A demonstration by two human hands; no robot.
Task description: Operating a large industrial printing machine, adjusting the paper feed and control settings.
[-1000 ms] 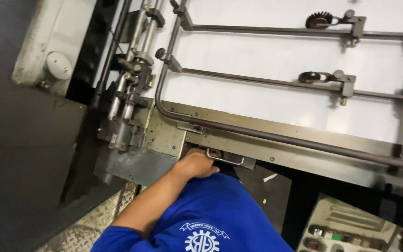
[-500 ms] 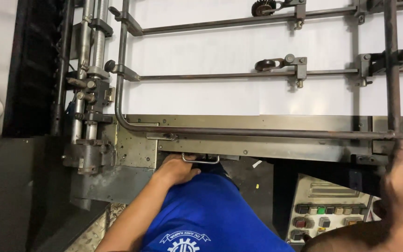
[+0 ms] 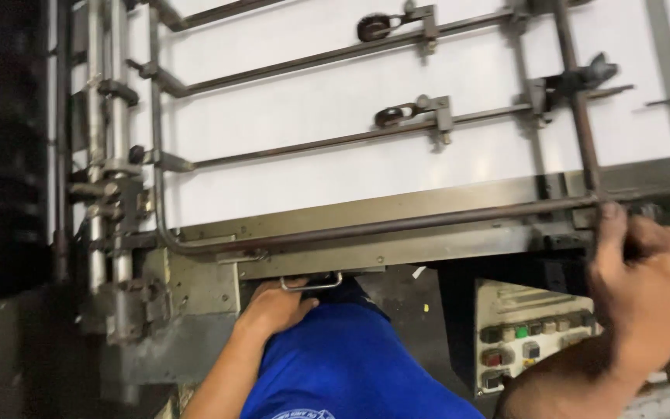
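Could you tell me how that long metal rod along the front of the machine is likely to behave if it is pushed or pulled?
The metal rod looks stiff: it runs straight across and bends only at its formed left corner. It probably will not roll away, since it seems fixed to the frame. Its smooth, worn surface may be a little slippery under the right hand at its end.

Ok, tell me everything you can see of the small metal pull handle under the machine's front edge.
The pull handle is a thin, U-shaped loop of bare silvery wire or rod, hanging below the flat metal plate at the machine's front edge, left of centre. It sits level, ends turned up into the plate. The left hand reaches up to it, fingers at its left part; whether the grip is closed cannot be told. A blue garment lies just below.
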